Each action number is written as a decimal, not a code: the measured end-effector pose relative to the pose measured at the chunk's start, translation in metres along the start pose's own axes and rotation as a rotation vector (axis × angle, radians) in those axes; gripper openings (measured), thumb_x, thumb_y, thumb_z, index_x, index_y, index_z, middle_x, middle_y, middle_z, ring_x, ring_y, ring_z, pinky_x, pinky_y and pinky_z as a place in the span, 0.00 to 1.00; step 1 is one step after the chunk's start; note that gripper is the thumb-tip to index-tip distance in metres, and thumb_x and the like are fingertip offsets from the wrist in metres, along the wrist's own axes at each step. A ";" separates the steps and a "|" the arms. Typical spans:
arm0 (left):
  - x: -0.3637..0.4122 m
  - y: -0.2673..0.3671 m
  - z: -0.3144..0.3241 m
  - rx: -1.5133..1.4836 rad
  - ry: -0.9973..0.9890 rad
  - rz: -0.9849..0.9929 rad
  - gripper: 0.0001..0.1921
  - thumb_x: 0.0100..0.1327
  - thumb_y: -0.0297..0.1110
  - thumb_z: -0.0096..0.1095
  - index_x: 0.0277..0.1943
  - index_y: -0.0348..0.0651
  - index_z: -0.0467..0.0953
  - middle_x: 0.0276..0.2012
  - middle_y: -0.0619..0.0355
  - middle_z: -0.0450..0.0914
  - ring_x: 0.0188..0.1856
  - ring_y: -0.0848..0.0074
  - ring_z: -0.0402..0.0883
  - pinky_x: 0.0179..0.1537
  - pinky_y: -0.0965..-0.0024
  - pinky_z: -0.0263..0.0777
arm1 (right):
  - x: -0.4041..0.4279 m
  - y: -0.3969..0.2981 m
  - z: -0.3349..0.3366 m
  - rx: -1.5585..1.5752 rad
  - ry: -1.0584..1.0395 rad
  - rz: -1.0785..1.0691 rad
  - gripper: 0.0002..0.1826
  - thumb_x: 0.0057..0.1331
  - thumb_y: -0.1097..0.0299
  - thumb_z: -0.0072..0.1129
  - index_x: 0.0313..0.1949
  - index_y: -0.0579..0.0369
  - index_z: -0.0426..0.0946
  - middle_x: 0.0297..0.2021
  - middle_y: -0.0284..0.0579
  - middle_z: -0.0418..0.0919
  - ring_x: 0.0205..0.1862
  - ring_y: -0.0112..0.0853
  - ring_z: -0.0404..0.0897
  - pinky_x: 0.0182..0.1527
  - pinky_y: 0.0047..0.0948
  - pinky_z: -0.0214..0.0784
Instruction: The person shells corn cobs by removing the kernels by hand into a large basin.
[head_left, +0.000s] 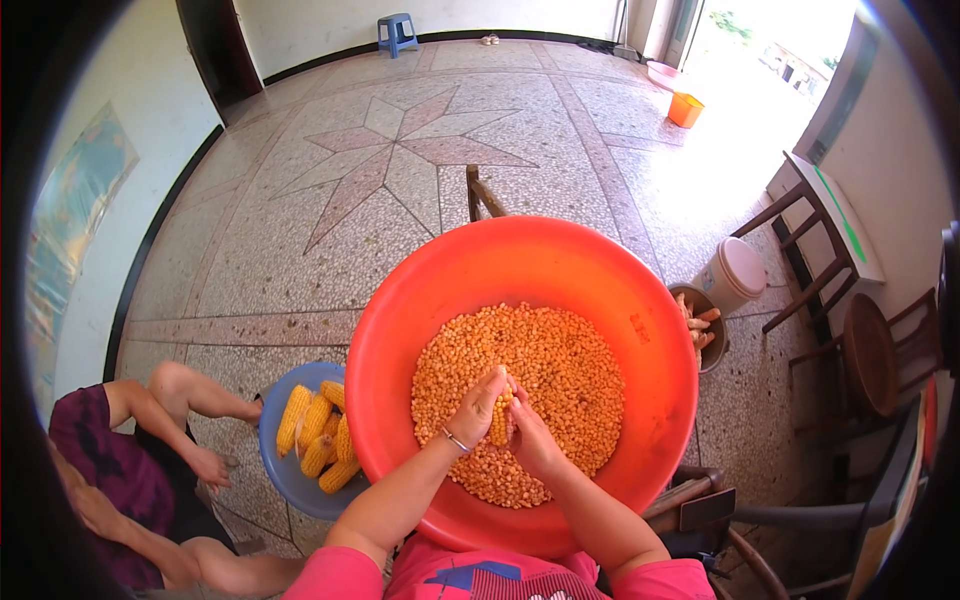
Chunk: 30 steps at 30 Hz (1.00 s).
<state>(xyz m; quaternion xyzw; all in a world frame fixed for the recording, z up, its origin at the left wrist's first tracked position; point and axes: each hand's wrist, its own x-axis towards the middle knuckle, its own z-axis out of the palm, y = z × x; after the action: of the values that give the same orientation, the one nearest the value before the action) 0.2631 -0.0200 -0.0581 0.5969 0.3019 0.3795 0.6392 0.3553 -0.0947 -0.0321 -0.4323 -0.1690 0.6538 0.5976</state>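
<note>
A large red plastic basin (637, 405) is in front of me, with a broad bed of loose yellow corn kernels (547, 337) in it. Above the kernels, my left hand (477, 409) and my right hand (534, 442) hold one ear of corn (501, 421) between them, roughly upright. Part of its surface is bare of kernels near the fingers. A metal bracelet circles my left wrist. To the left of the red basin, a blue basin (279, 480) holds several whole yellow ears of corn (296, 420).
Another person (142, 480) sits at the left, beside the blue basin. A bucket of bare cobs (701, 322) and a lidded pail (731, 274) stand at the right, near a wooden table (840, 217) and chairs. Farther off are a blue stool (396, 34) and an orange bin (685, 110).
</note>
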 end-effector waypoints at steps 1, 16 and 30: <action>0.000 0.003 0.002 -0.001 -0.007 0.000 0.18 0.70 0.46 0.35 0.38 0.42 0.69 0.32 0.59 0.75 0.38 0.78 0.72 0.45 0.75 0.66 | 0.003 0.004 -0.006 0.002 0.005 -0.005 0.26 0.68 0.51 0.40 0.61 0.51 0.57 0.41 0.35 0.70 0.39 0.21 0.71 0.30 0.24 0.68; -0.001 0.009 0.006 -0.569 0.121 -0.274 0.18 0.68 0.48 0.40 0.37 0.41 0.68 0.37 0.56 0.74 0.41 0.74 0.73 0.48 0.70 0.67 | 0.005 0.001 -0.007 0.076 -0.103 0.121 0.23 0.67 0.49 0.35 0.53 0.49 0.65 0.44 0.32 0.70 0.40 0.22 0.70 0.31 0.25 0.69; -0.004 -0.006 0.005 -0.548 0.076 -0.260 0.19 0.68 0.47 0.41 0.44 0.39 0.71 0.39 0.58 0.74 0.44 0.76 0.72 0.49 0.72 0.66 | 0.002 0.001 -0.009 -0.184 0.038 0.107 0.16 0.65 0.56 0.40 0.45 0.50 0.67 0.38 0.37 0.70 0.34 0.23 0.70 0.24 0.24 0.64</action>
<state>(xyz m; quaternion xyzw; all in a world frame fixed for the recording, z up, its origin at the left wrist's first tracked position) 0.2664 -0.0260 -0.0635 0.3439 0.2855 0.3838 0.8080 0.3620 -0.0958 -0.0382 -0.5060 -0.1937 0.6583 0.5225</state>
